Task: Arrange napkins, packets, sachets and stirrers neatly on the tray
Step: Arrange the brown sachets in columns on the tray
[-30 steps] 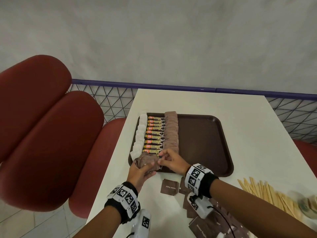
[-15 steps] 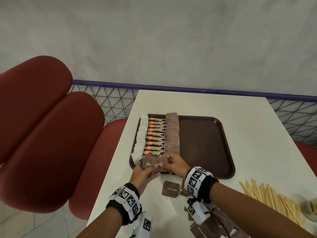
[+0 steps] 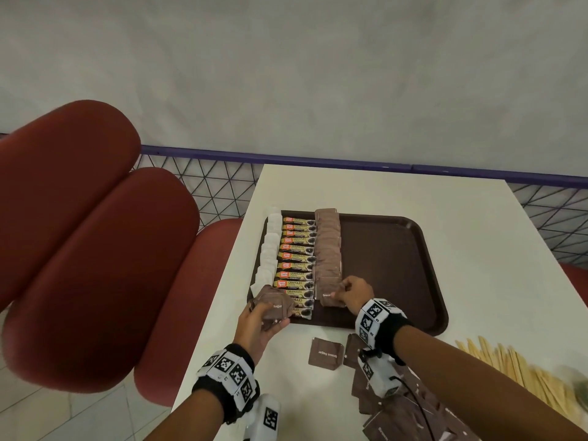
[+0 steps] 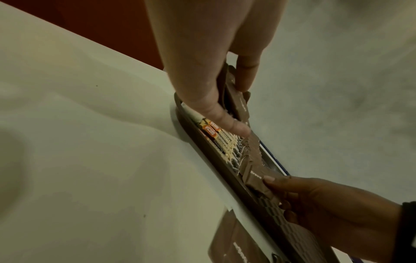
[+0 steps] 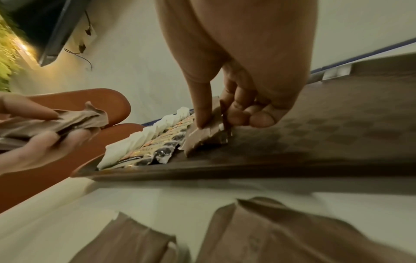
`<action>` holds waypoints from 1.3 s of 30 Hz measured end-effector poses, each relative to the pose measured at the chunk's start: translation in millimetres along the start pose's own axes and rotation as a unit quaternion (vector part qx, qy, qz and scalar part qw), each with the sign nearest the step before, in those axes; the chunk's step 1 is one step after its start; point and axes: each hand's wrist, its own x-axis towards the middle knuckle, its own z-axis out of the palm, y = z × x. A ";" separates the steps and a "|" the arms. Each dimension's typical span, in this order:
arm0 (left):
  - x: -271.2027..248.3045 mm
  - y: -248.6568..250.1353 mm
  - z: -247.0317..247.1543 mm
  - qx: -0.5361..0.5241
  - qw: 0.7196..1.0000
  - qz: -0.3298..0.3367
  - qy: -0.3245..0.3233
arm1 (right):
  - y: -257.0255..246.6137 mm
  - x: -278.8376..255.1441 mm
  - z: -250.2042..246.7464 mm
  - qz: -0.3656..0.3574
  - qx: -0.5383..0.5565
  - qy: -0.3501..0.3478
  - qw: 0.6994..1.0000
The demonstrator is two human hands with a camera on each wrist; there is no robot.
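- My left hand (image 3: 254,323) holds a bunch of brown sugar sachets (image 3: 273,307), with my thumb on top and my fingers curled under them.
- This bunch is up in the air, just over the near left corner of the brown tray (image 3: 391,249).
- My right hand (image 3: 354,297) pinches one brown sugar sachet (image 3: 329,296) between thumb and fingers.
- That sachet touches the tray at the near end of the row of brown sachets (image 3: 327,246).
- On the tray, a row of white packets (image 3: 269,249) lies along the left edge.
- A row of coffee granule sticks (image 3: 297,256) sits between the white packets and the brown row.
- The right half of the tray shows its bare bottom.
- The tray sits on a white table (image 3: 477,265).
- More loose brown sachets (image 3: 326,353) lie on the table, near the front edge of the tray.
- Wooden stirrers (image 3: 509,361) lie in a heap on the table, off to the right of the tray's near corner.
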 end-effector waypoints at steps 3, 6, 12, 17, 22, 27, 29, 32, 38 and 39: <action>-1.8 1.5 -1.6 0.001 1.000 0.001 -0.003 | -2.9 0.8 4.5 0.010 -0.047 0.002 0.999; -3.6 3.1 -2.5 0.015 1.000 0.001 -0.011 | -4.4 1.6 8.0 0.012 -0.113 0.007 0.994; -3.0 1.2 -3.8 0.025 1.000 0.011 -0.006 | -7.4 0.0 7.7 0.002 -0.154 0.036 0.987; -5.0 0.4 -0.8 0.040 0.999 0.025 -0.007 | -8.9 -8.5 7.2 -0.051 -0.162 0.101 0.980; -7.3 -1.1 5.5 0.050 0.997 0.053 -0.003 | -18.8 -18.3 1.0 -0.093 -0.131 0.073 0.984; -5.2 -4.6 9.9 0.067 0.995 0.072 0.000 | -24.8 -36.0 10.4 -0.140 0.115 -0.045 0.982; -3.4 -6.1 10.4 0.075 0.994 0.076 -0.002 | -28.1 -46.7 13.5 -0.141 0.174 -0.118 0.967; -5.2 -7.3 14.1 0.085 0.993 0.075 -0.023 | -26.2 -53.9 21.3 -0.159 0.172 -0.177 0.956; -4.9 -11.8 17.0 0.049 0.998 0.045 -0.014 | -20.3 -48.5 26.0 -0.158 0.171 -0.163 0.959; -4.7 -12.0 16.3 0.045 0.998 0.041 -0.010 | -20.3 -47.6 24.1 -0.157 0.167 -0.164 0.959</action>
